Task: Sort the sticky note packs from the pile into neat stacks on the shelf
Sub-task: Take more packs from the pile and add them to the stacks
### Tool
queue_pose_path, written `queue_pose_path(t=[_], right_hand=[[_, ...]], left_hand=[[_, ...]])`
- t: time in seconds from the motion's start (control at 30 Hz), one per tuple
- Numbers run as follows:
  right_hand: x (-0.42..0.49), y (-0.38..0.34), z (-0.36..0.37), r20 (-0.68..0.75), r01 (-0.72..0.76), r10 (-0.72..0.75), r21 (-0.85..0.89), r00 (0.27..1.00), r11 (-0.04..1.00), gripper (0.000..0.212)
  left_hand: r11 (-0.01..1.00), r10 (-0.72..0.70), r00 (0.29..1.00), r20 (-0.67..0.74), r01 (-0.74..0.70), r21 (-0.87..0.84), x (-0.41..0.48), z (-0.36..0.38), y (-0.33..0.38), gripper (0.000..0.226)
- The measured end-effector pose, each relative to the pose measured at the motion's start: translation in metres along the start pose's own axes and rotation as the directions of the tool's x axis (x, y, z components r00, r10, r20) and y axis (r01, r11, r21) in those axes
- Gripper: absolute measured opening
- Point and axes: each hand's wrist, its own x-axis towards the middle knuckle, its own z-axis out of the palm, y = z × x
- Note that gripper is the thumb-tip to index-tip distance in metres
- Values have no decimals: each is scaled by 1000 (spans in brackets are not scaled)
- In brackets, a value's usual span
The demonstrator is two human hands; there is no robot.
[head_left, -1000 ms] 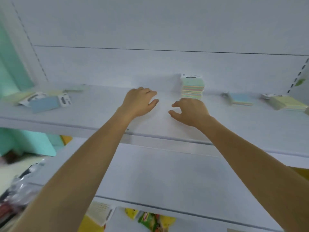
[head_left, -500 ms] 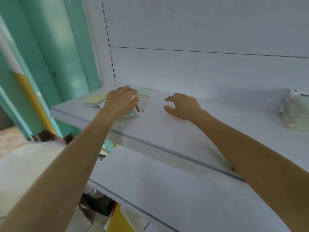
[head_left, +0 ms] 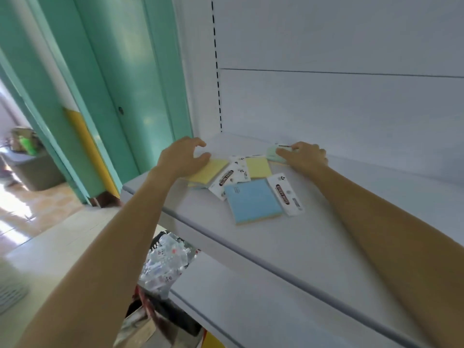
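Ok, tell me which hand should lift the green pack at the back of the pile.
Right. The right hand has its thumb on the green pack, apparently pinching it. The left hand is on the opposite side, over a yellow pack.

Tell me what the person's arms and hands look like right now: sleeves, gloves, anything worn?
Nothing worn shows. The left hand and right hand have no gloves, and no ring, watch or bracelet is visible. The left forearm and right forearm are uncovered to the frame edge, with no sleeve in view.
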Motion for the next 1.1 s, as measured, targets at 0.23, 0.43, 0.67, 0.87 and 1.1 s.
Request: queue_pose_path(t=[0.23, 0.43, 0.67, 0.87, 1.1], right_hand=[[-2, 3, 7, -84, -13, 11, -22, 996, 1000, 51], [-13, -2, 3, -100, 85, -78, 65, 992, 994, 40], [-23, -1, -7, -237, 68, -15, 216, 971, 974, 44], [-25, 2, -15, -213, -64, 166, 417, 963, 907, 39], [-33, 9, -33, -218, -89, 178, 367, 960, 926, 36]], left_hand=[[989, 143, 979, 149, -136, -52, 35, 17, 2, 36], [990, 121, 985, 120, -110, -91, 60, 28, 26, 34], [726, -78, 996, -42, 28, -687, 72, 40, 29, 28], [547, -47, 996, 77, 90, -832, 59, 36, 24, 12], [548, 44, 997, -69, -82, -832, 48, 31, 32, 19]])
